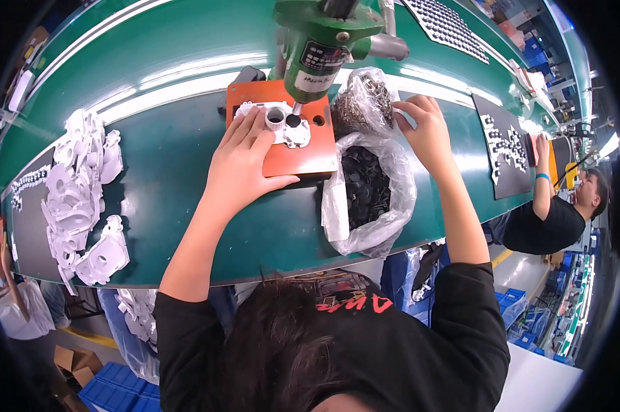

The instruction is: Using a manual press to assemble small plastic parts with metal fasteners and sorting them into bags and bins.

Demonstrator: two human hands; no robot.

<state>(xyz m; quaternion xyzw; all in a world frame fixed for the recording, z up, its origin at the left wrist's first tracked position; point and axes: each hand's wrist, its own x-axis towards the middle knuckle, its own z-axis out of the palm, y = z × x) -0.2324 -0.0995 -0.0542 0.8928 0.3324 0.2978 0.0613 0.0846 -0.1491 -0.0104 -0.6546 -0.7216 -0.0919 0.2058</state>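
My left hand (244, 158) lies over the left side of a white plastic housing (297, 137), fingers stretched out and resting on it. Its thumb reaches along the near edge of the orange fixture plate (282, 161) beneath. A round black piece (293, 121) sits in the housing beside a raised ring, directly under the tip of a green press (313, 58). My right hand (425, 130) is at the right edge of a clear bag of small metal screws (365, 103). Its thumb and forefinger are bent close together; what they pinch, if anything, is too small to make out.
An open plastic bag of black pieces (368, 185) stands near the table's front edge. White housings (73, 196) are heaped at the left. Small parts lie on a dark mat (502, 147) at the right, where another person (550, 216) works. The press overhangs the fixture.
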